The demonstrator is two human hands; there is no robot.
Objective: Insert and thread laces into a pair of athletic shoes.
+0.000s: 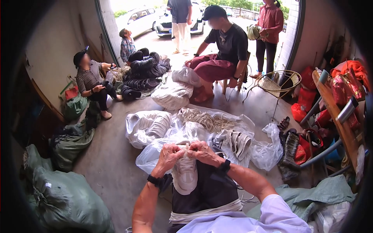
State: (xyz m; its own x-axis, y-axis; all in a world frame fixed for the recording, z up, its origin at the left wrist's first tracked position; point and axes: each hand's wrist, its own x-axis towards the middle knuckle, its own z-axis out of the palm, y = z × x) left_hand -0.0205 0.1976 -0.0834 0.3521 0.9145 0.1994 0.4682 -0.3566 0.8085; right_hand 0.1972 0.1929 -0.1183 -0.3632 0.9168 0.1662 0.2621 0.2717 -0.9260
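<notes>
A white lace-up shoe (184, 178) rests on the dark cloth (208, 190) over my lap, its toe pointing toward me. My left hand (169, 156) is closed at the shoe's far end, thumb and fingers pinched together. Close beside it, my right hand (203, 153) pinches the same end. A short pale strip shows between the fingertips; whether it is lace or tongue I cannot tell. White laces (206, 212) lie in a band across my lap.
Beyond my hands, plastic sheeting holds stacked white shoe pieces (237, 143) and a heap of cream laces (208, 119). Green sacks (70, 194) stand left. A wire-frame chair (278, 83) and leaning wooden plank (336, 112) are right. A seated co-worker (229, 42) is ahead.
</notes>
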